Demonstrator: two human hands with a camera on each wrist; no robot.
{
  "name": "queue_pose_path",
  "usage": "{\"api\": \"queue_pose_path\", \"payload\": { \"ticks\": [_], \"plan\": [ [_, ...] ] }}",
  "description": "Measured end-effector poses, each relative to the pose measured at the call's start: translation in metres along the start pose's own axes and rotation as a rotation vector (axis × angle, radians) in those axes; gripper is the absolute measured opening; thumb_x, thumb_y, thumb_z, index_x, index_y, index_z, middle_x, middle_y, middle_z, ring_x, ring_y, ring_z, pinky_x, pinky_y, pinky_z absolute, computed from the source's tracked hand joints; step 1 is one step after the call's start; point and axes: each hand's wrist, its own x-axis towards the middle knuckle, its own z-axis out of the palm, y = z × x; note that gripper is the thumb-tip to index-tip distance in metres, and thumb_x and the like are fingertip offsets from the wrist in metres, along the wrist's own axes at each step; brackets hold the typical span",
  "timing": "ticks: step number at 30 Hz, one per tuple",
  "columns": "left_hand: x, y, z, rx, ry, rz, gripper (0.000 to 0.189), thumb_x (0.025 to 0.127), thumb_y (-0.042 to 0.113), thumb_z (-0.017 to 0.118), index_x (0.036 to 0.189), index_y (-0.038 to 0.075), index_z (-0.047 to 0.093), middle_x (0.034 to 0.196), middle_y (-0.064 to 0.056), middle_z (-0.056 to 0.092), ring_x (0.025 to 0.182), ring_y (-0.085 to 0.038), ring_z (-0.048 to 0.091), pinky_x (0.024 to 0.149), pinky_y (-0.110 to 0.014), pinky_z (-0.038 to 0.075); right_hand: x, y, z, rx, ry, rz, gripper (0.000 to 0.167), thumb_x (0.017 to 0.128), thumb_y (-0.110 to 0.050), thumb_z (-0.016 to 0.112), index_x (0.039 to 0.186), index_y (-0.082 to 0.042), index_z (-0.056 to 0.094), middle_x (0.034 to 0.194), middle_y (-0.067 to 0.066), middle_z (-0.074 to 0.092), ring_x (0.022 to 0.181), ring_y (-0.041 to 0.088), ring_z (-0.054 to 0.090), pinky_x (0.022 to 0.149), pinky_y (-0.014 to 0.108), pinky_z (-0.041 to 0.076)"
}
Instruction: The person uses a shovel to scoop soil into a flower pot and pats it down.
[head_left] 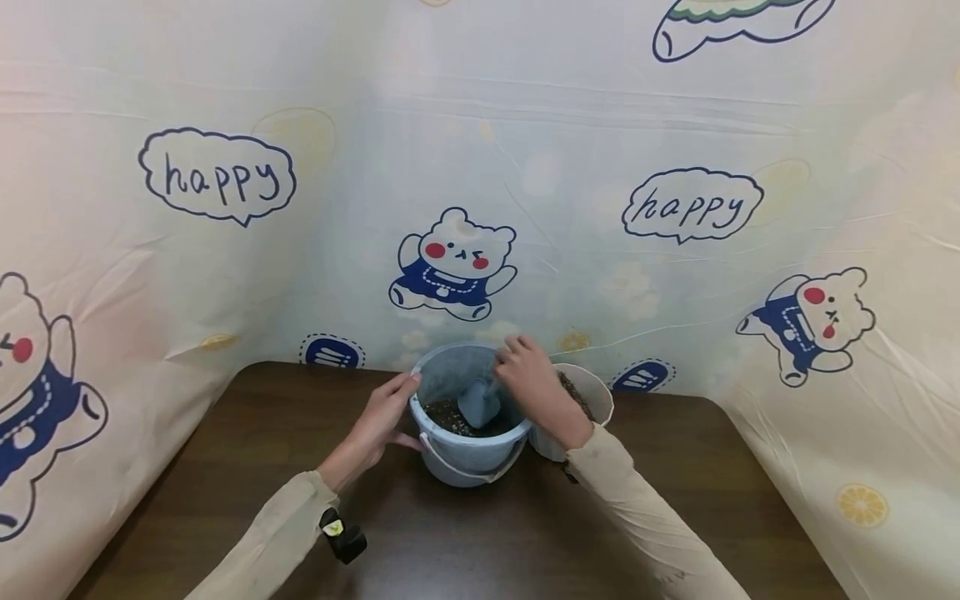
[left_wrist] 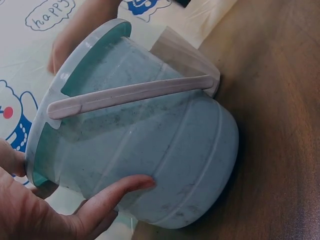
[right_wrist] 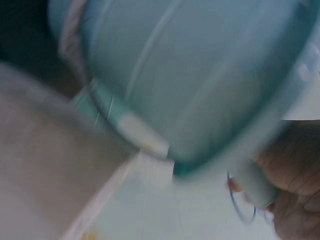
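A light blue bucket (head_left: 468, 457) stands upright on the table, with dark, speckled soil (head_left: 447, 414) inside. My left hand (head_left: 380, 421) holds its left side, fingers at the rim and thumb against the outer wall; the left wrist view shows that thumb (left_wrist: 125, 187) plainly. Above the bucket's right rim, my right hand (head_left: 525, 379) grips a blue hand trowel, whose blade (head_left: 478, 403) points down into the bucket. In the blurred right wrist view, the trowel's handle end (right_wrist: 257, 186) pokes out of the fist. The bucket's pale carrying handle (left_wrist: 130, 96) hangs down along the front.
A white pot (head_left: 602, 398) with soil in it stands right behind and beside the bucket, partly covered by my right forearm. The brown wooden table (head_left: 465, 550) meets a printed cloth backdrop (head_left: 465, 150) at the back and both sides.
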Motion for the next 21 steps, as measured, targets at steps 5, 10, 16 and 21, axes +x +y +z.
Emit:
{"api": "queue_pose_path", "payload": {
  "ticks": [5,10,16,21],
  "plan": [
    [0.000,0.001,0.000,0.003,0.000,0.008,0.060,0.113,0.035,0.045,0.164,0.007,0.031,0.171,-0.024,0.019,0.156,-0.047,0.017,0.074,-0.064,0.064,0.019,-0.021,0.003,-0.127,-0.198,0.037,0.047,0.099,-0.012,0.072,0.055,-0.021,0.058,0.068,-0.003,0.058,0.076,0.020,0.026,0.075,0.033,0.016],
    [0.002,0.003,0.002,0.014,-0.014,0.010,0.061,0.113,0.037,0.046,0.165,0.009,0.030,0.171,-0.022,0.020,0.156,-0.047,0.020,0.073,-0.064,0.065,0.024,-0.020,0.002,-0.156,-0.298,0.018,0.044,0.100,-0.013,0.072,0.059,-0.022,0.061,0.066,-0.002,0.058,0.078,0.020,0.026,0.077,0.036,0.014],
    [0.001,0.002,0.001,0.017,-0.010,0.011,0.059,0.113,0.035,0.045,0.164,0.008,0.032,0.169,-0.023,0.023,0.155,-0.047,0.022,0.072,-0.064,0.065,0.024,-0.018,0.008,-0.061,-0.261,0.009,0.038,0.096,-0.015,0.076,0.060,-0.021,0.065,0.065,-0.001,0.061,0.077,0.018,0.036,0.073,0.033,0.017],
    [0.000,0.001,-0.002,0.011,-0.017,0.014,0.058,0.113,0.035,0.045,0.163,0.007,0.032,0.168,-0.024,0.025,0.154,-0.047,0.024,0.073,-0.065,0.064,0.019,-0.024,0.006,0.053,-0.207,0.014,0.029,0.094,-0.012,0.077,0.067,-0.020,0.071,0.073,-0.001,0.068,0.080,0.021,0.051,0.069,0.030,0.019]
  ]
}}
